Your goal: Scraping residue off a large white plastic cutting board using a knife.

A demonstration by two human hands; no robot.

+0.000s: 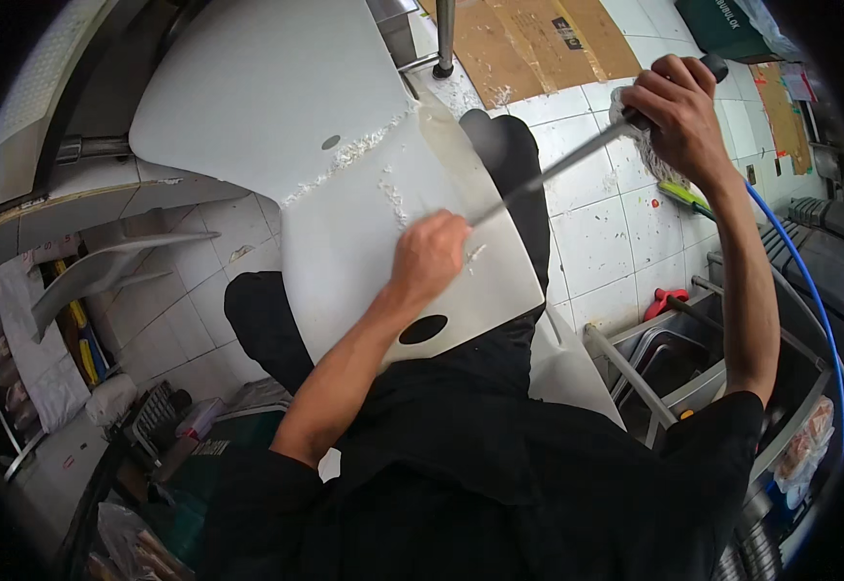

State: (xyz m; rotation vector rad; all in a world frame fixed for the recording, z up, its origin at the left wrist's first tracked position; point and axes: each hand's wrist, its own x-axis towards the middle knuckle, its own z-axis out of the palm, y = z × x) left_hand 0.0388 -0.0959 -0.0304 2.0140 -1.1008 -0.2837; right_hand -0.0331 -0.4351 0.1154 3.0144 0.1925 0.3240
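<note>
A large white moulded plastic shell (346, 269), possibly a chair seat, lies across my black-trousered lap and reaches away from me. It has a dark oval opening (423, 330) near my waist. My right hand (676, 109) is raised at the upper right, fingers wrapped around the black handle of a long metal tool (574, 156). The tool slants down to my left hand (431, 250), which closes around its far end just over the shell. Blur leaves unclear whether it is a file or a blade. White shavings (357, 151) lie in a ridge across the shell, with smaller crumbs nearer my left hand.
Flattened cardboard (531, 43) covers part of the white tiled floor (596, 247). At right stand a metal-framed bin (654, 385) with trays and a blue hose (803, 254). A mop head (654, 156) lies behind my right hand. Shelving with packages (41, 341) is at left.
</note>
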